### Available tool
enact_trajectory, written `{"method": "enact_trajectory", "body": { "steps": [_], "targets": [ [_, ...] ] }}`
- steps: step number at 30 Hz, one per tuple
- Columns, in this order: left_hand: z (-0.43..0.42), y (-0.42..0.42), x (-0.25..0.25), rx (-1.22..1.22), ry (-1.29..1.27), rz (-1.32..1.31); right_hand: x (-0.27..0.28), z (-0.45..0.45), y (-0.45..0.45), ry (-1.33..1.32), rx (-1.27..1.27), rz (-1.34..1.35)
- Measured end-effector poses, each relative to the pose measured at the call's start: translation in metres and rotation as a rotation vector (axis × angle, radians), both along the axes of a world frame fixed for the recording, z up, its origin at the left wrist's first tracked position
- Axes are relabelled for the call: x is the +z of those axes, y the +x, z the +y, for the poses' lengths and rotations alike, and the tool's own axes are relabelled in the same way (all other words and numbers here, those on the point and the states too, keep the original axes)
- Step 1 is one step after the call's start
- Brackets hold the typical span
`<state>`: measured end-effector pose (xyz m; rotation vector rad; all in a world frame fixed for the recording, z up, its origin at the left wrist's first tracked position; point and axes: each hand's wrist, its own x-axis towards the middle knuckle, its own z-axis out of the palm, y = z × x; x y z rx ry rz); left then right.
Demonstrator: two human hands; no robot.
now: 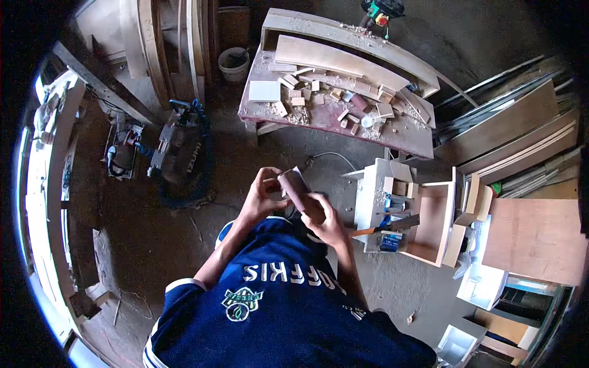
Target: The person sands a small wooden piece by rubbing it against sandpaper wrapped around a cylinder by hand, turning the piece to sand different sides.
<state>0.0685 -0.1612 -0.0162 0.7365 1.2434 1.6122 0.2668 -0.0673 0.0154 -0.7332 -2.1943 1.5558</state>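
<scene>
In front of my chest is a curled piece of brown sandpaper (295, 187), with a pale edge showing at its top. My right hand (326, 222) grips its lower end, thumb and fingers closed around it. On the other side, my left hand (265, 195) has bent fingers closed at the sandpaper's left edge. Whether anything lies inside the curl is hidden from me.
Ahead stands a workbench (343, 132) with wood offcuts, shavings and a curved panel (337, 58). On the right, a small white table (368, 208) bears a handsaw (392, 225) beside an open wooden drawer (431, 218). An air compressor (184, 153) sits on the left.
</scene>
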Motion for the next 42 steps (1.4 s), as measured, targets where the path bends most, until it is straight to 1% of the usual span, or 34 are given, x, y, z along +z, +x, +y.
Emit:
{"method": "enact_trajectory", "body": {
  "steps": [1, 3, 4, 5, 7, 8, 10, 11, 12, 15, 17, 18, 19, 20, 21, 22, 24, 25, 26, 27, 28, 29, 30, 31, 32, 34, 36, 37, 39, 40, 42],
  "targets": [
    [-0.001, 0.0, -0.001, -0.006, -0.009, -0.002, -0.005, -0.001, 0.003, -0.044, 0.051, 0.006],
    [-0.001, 0.001, -0.004, -0.009, 0.021, 0.042, -0.014, -0.002, 0.003, 0.013, -0.021, 0.041],
    [0.0, 0.003, -0.006, -0.015, 0.019, 0.037, -0.019, 0.0, 0.005, -0.037, -0.079, 0.013],
    [0.0, 0.004, -0.009, -0.021, 0.016, 0.022, -0.033, 0.001, 0.009, 0.03, -0.136, 0.01],
    [0.002, 0.006, -0.009, -0.029, 0.007, -0.005, -0.01, 0.001, 0.008, -0.072, -0.052, 0.003],
    [0.001, 0.006, -0.006, -0.047, -0.013, 0.005, 0.003, 0.002, 0.007, -0.067, 0.035, 0.008],
    [0.001, 0.009, -0.007, -0.074, -0.043, -0.004, 0.002, 0.0, 0.011, -0.159, -0.012, 0.009],
    [0.003, 0.011, -0.008, -0.085, -0.059, -0.008, -0.026, 0.003, 0.021, -0.041, -0.087, -0.014],
    [0.004, 0.013, -0.008, -0.076, -0.065, -0.025, -0.026, 0.006, 0.022, -0.081, -0.131, -0.045],
    [0.009, 0.019, -0.007, -0.072, -0.014, -0.014, -0.02, 0.008, 0.029, -0.065, -0.012, -0.014],
    [0.009, 0.023, -0.004, -0.109, -0.056, -0.036, -0.01, 0.004, 0.034, -0.123, -0.059, -0.043],
    [0.011, 0.025, -0.003, -0.127, -0.084, -0.054, -0.019, 0.005, 0.04, -0.166, -0.153, -0.001],
    [0.015, 0.028, -0.002, -0.142, -0.109, -0.072, -0.029, 0.013, 0.05, -0.139, -0.208, -0.022],
    [0.016, 0.031, -0.008, -0.141, -0.092, -0.153, -0.039, 0.02, 0.059, 0.004, -0.268, -0.02],
    [0.02, 0.033, -0.012, -0.151, -0.093, -0.153, -0.043, 0.024, 0.068, -0.175, -0.295, -0.047],
    [0.022, 0.036, -0.016, -0.133, -0.051, -0.157, -0.047, 0.027, 0.076, -0.167, -0.328, -0.08],
    [0.027, 0.041, -0.022, -0.104, -0.013, -0.17, -0.047, 0.027, 0.09, -0.479, -0.375, -0.022],
    [0.03, 0.044, -0.028, -0.096, -0.003, -0.207, -0.048, 0.025, 0.09, -0.452, -0.414, -0.002],
    [0.034, 0.047, -0.034, -0.096, 0.01, -0.244, -0.056, 0.022, 0.094, -0.487, -0.428, 0.04],
    [0.037, 0.05, -0.039, -0.088, -0.013, -0.194, -0.055, 0.022, 0.093, -0.497, -0.449, 0.048],
    [0.041, 0.053, -0.034, -0.079, -0.028, -0.238, -0.054, 0.021, 0.092, -0.508, -0.47, 0.055],
    [0.044, 0.056, -0.038, -0.084, -0.034, -0.219, -0.053, 0.021, 0.092, -0.518, -0.491, 0.063],
    [0.048, 0.059, -0.037, -0.089, -0.012, -0.269, -0.069, 0.022, 0.098, -0.554, -0.468, 0.082],
    [0.053, 0.062, -0.043, -0.109, -0.03, -0.254, -0.07, 0.022, 0.094, -0.553, -0.552, 0.12],
    [0.058, 0.065, -0.05, -0.115, -0.052, -0.232, -0.071, 0.025, 0.094, -0.574, -0.54, 0.105],
    [0.071, 0.07, -0.043, -0.13, -0.072, -0.137, -0.075, 0.033, 0.097, -0.495, -0.511, 0.057],
    [0.086, 0.076, -0.032, -0.14, -0.146, -0.197, -0.077, 0.041, 0.099, -0.536, -0.523, 0.168],
    [0.093, 0.081, -0.03, -0.124, -0.113, -0.224, -0.076, 0.049, 0.105, -0.523, -0.474, 0.129],
    [0.111, 0.089, -0.028, -0.152, -0.163, -0.203, -0.074, 0.059, 0.107, -0.501, -0.52, 0.154],
    [0.12, 0.091, -0.027, -0.161, -0.224, -0.13, -0.07, 0.065, 0.108, -0.536, -0.513, 0.256],
    [0.138, 0.103, -0.019, -0.138, -0.187, -0.29, -0.066, 0.074, 0.113, -0.502, -0.532, 0.211]
  ]
}}
